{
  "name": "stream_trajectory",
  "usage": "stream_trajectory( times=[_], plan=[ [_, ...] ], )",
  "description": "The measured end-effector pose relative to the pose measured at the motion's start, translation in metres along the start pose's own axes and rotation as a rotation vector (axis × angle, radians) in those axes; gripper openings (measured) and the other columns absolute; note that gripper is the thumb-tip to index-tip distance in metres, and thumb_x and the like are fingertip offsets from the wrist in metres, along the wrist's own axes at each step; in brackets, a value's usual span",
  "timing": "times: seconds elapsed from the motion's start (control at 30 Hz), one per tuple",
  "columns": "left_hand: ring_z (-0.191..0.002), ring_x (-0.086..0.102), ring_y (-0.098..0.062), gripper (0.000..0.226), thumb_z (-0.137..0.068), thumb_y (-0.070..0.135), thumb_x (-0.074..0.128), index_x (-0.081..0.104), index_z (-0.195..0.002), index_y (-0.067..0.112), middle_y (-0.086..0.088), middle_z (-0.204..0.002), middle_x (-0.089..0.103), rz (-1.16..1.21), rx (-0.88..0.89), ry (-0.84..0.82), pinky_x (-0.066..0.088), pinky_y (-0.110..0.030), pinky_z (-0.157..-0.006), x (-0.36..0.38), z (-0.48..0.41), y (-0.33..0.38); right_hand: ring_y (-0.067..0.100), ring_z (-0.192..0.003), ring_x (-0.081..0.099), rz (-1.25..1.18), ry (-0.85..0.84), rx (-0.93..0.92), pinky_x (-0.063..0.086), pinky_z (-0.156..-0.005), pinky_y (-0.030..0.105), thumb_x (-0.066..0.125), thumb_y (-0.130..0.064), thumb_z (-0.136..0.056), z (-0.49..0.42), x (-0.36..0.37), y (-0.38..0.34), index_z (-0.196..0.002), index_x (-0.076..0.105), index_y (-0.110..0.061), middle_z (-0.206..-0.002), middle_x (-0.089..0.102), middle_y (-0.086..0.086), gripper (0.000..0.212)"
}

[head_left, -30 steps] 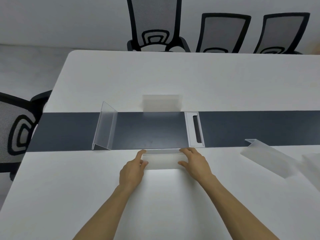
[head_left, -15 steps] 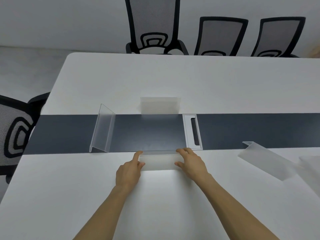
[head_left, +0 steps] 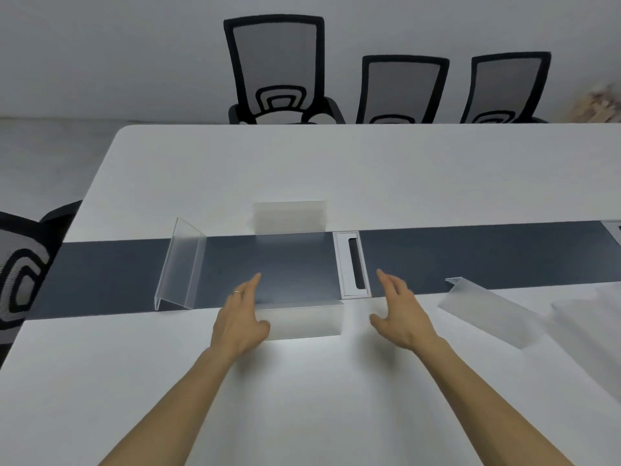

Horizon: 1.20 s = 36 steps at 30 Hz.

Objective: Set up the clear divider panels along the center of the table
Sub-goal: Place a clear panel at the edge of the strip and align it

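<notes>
A clear divider panel (head_left: 304, 319) stands at the near edge of the table's dark centre strip (head_left: 470, 257), its far flap (head_left: 290, 216) showing beyond the strip. My left hand (head_left: 240, 319) is open just left of it, thumb close to its near left corner. My right hand (head_left: 401, 312) is open and apart from it on the right. Another clear panel (head_left: 181, 264) stands upright across the strip to the left. A third panel (head_left: 487, 311) lies tilted on the white table at the right.
A grey cable slot plate (head_left: 351, 264) is set in the strip next to the middle panel. More frosted sheets (head_left: 591, 324) lie at the far right edge. Black mesh chairs (head_left: 279, 72) line the far side; another chair (head_left: 20, 274) is at the left end.
Both hands have let go of the middle panel and spread apart, fingers open. The panel stays where it stood.
</notes>
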<state>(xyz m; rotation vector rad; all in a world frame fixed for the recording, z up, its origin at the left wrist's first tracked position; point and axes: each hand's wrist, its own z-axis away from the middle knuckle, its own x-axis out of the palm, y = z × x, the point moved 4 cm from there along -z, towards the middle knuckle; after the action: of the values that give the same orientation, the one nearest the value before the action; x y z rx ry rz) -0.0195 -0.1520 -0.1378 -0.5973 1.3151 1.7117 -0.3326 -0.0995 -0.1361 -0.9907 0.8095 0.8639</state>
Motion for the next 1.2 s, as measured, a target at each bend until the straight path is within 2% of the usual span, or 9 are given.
stream_trajectory(
  times=[0.1,0.23,0.37,0.5,0.67,0.8,0.9,1.0,1.2],
  plan=[
    [-0.134,0.033,-0.023,0.083,-0.077,0.019,0.061,0.021,-0.148,0.032,0.000,-0.153,0.029,-0.018,0.100,0.062,0.039,-0.040,-0.104,-0.003,-0.009,0.047,0.029,-0.139,0.033,0.112,0.143,0.210,0.046,-0.101,0.042,0.058,-0.035,-0.090,0.001,-0.037,0.069,-0.153,0.015,-0.019,-0.159,0.020,0.005,0.078],
    [-0.138,0.030,-0.022,0.072,-0.081,0.025,0.058,0.027,-0.146,0.028,-0.001,-0.155,0.027,-0.082,0.171,0.091,0.036,-0.040,-0.109,0.031,-0.027,0.129,0.030,-0.124,0.047,0.226,0.178,0.349,0.051,-0.083,0.038,0.054,-0.034,-0.092,0.001,-0.069,0.151,-0.147,0.025,-0.016,-0.155,0.025,0.005,0.064],
    [-0.141,0.024,-0.024,0.065,-0.087,0.030,0.053,0.028,-0.147,0.026,-0.004,-0.157,0.022,-0.152,0.184,0.019,0.029,-0.039,-0.114,0.097,-0.047,0.204,0.024,-0.092,0.064,0.297,0.060,0.307,0.043,-0.062,0.029,0.044,-0.028,-0.098,-0.006,-0.075,0.197,-0.140,0.033,-0.024,-0.140,0.044,0.002,0.043],
    [-0.147,0.005,-0.028,0.068,-0.090,0.039,0.052,0.020,-0.149,0.026,-0.007,-0.161,0.008,-0.277,0.122,-0.176,0.015,-0.045,-0.119,0.167,-0.070,0.248,0.025,-0.070,0.057,0.309,0.066,0.188,0.039,-0.057,0.029,0.046,-0.012,-0.093,-0.033,-0.089,0.213,-0.134,0.040,-0.026,-0.123,0.052,0.003,0.044],
    [-0.146,-0.008,-0.037,0.085,-0.085,0.056,0.056,0.004,-0.150,0.037,-0.005,-0.161,-0.008,-0.395,0.011,-0.315,0.009,-0.055,-0.117,0.212,-0.103,0.268,0.028,-0.096,0.060,0.346,0.037,0.057,0.048,-0.068,0.035,0.058,-0.012,-0.088,-0.104,-0.120,0.212,-0.138,0.037,-0.025,-0.126,0.053,0.007,0.056],
    [-0.144,-0.016,-0.041,0.097,-0.079,0.063,0.059,-0.007,-0.147,0.046,-0.001,-0.160,-0.018,-0.446,-0.064,-0.332,0.001,-0.064,-0.114,0.224,-0.116,0.263,0.029,-0.098,0.061,0.391,0.056,-0.049,0.047,-0.065,0.035,0.056,-0.001,-0.086,-0.170,-0.144,0.210,-0.140,0.038,-0.026,-0.130,0.052,0.007,0.062],
    [-0.144,-0.018,-0.039,0.099,-0.078,0.062,0.063,-0.008,-0.146,0.050,0.002,-0.160,-0.019,-0.425,-0.085,-0.326,0.004,-0.069,-0.110,0.227,-0.121,0.259,0.030,-0.097,0.061,0.422,0.086,-0.112,0.041,-0.061,0.031,0.053,0.001,-0.087,-0.218,-0.159,0.210,-0.140,0.040,-0.027,-0.131,0.052,0.007,0.062],
    [-0.144,-0.019,-0.038,0.101,-0.077,0.060,0.066,-0.007,-0.146,0.051,0.004,-0.160,-0.019,-0.410,-0.113,-0.334,0.010,-0.072,-0.107,0.232,-0.125,0.260,0.031,-0.109,0.054,0.386,0.099,-0.128,0.039,-0.065,0.033,0.052,-0.001,-0.089,-0.257,-0.164,0.218,-0.143,0.037,-0.031,-0.138,0.049,0.006,0.063],
    [-0.145,-0.013,-0.041,0.101,-0.076,0.061,0.067,-0.005,-0.147,0.049,0.001,-0.161,-0.014,-0.471,-0.120,-0.327,0.011,-0.071,-0.109,0.231,-0.129,0.264,0.029,-0.115,0.044,0.306,0.152,-0.109,0.037,-0.063,0.034,0.047,-0.001,-0.092,-0.281,-0.159,0.230,-0.141,0.038,-0.035,-0.140,0.046,0.003,0.061]
  ],
)
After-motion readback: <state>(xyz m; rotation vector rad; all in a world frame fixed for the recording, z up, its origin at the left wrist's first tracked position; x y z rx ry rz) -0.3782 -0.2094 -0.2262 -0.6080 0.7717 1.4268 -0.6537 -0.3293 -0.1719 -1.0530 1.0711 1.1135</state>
